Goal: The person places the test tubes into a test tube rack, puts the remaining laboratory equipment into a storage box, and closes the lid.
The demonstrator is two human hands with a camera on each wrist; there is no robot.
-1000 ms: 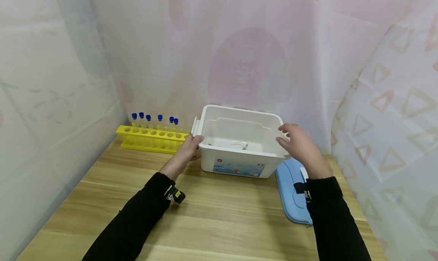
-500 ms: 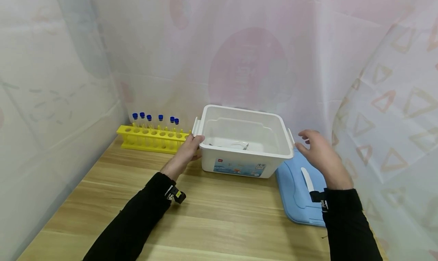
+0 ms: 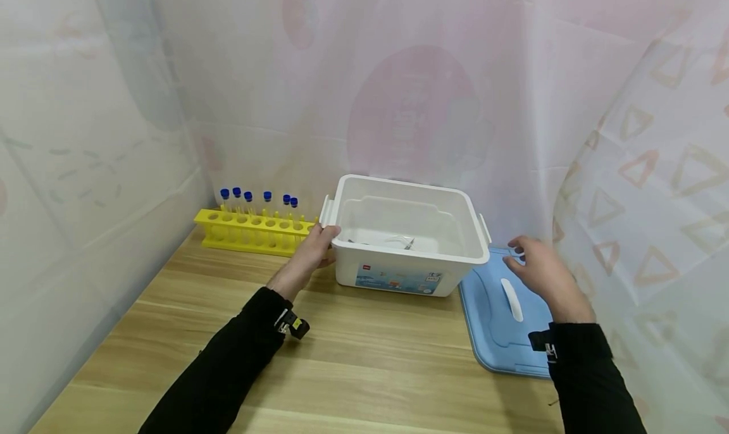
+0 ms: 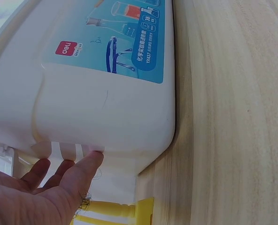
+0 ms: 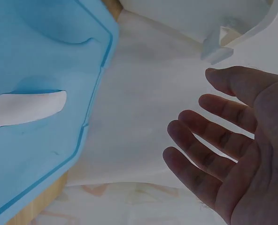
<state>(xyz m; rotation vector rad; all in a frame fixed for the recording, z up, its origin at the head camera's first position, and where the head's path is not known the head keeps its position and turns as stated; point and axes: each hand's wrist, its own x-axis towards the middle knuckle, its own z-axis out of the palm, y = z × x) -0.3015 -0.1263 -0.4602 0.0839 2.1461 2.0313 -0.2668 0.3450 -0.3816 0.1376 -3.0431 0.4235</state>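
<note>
A white plastic storage box (image 3: 346, 266) stands uncovered at the back of the table, a blue label (image 4: 106, 42) on its front. My left hand (image 3: 307, 250) grips its left end by the rim, thumb at the front corner; lower fingertips (image 4: 89, 161) touch the outer end wall. My right hand (image 3: 541, 272) is apart from the box, held over the far right of a blue lid (image 3: 484, 320), fingers spread and slightly bent, with nothing in them. The lid's white handle (image 3: 512, 300) shows. Inside the box lies a small metal-tipped item (image 3: 409, 244), partly hidden by the front wall.
Left of the box stands a yellow test tube rack (image 3: 267, 250) holding several blue-capped test tubes (image 3: 267, 197). Patterned cloth walls (image 3: 410, 105) enclose the wooden table (image 3: 353, 371) at the back and sides. A white latch (image 3: 484, 227) sticks out at the box's right end.
My right hand has left the box's right end, moving right and then down over the lid. The lid's white handle has come into full view. My left hand and the box stay put.
</note>
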